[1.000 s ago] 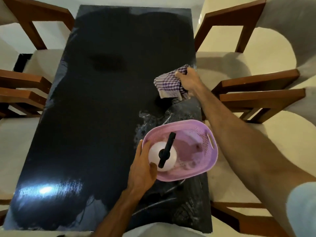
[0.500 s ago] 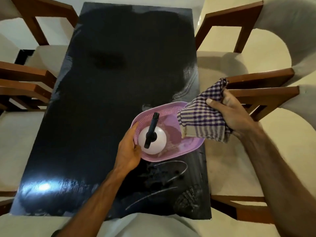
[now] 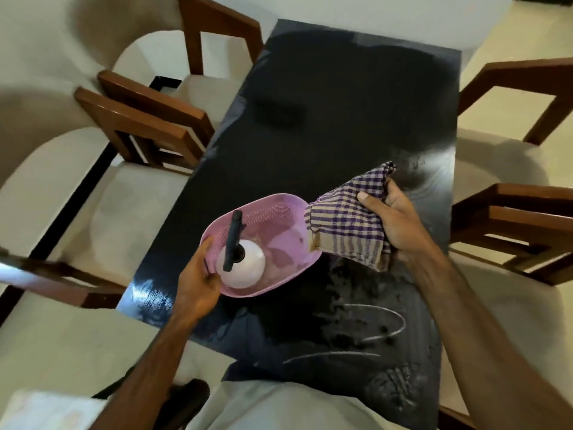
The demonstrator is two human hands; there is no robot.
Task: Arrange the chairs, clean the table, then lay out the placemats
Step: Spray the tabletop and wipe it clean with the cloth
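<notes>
Checked cloth (image 3: 350, 225) bunched in my right hand (image 3: 400, 225) hides the pink basket's (image 3: 279, 212) far rim; my left hand (image 3: 198, 280) grips its near rim beside the spray bottle (image 3: 243, 265).

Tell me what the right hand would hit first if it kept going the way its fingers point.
Probably the pink basket: the right hand, gripping the checked cloth, points left toward its rim. Depth is unclear, so it might pass above.

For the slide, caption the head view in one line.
Left hand grips pink plastic basket holding a white spray bottle; right hand holds purple checked cloth over the glossy black table.
</notes>
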